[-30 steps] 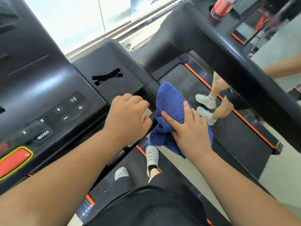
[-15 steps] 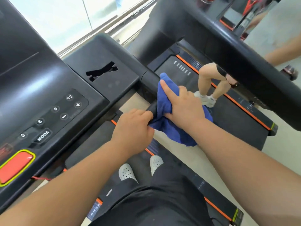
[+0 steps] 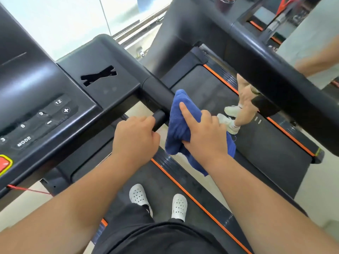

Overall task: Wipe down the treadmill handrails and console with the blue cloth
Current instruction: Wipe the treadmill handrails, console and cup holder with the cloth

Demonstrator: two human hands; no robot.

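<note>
The blue cloth (image 3: 180, 123) is wrapped over the black right handrail (image 3: 157, 92) of the treadmill, just past where the rail leaves the console (image 3: 55, 99). My right hand (image 3: 205, 132) presses the cloth onto the rail, index finger stretched forward. My left hand (image 3: 135, 138) is closed around a short black handle bar (image 3: 159, 119) that sticks out under the rail, right beside the cloth. The console fills the left side, with number keys, a MODE key and a red stop button (image 3: 3, 163).
A second treadmill stands to the right, its thick black handrail (image 3: 275, 74) crossing the upper right, with another person's legs (image 3: 242, 105) on its belt. My white shoes (image 3: 157, 200) stand on the belt below. A red safety cord (image 3: 27, 189) hangs from the console.
My right hand has slid the cloth forward along the rail toward the console. My left hand moved back off the console edge onto the short bar.
</note>
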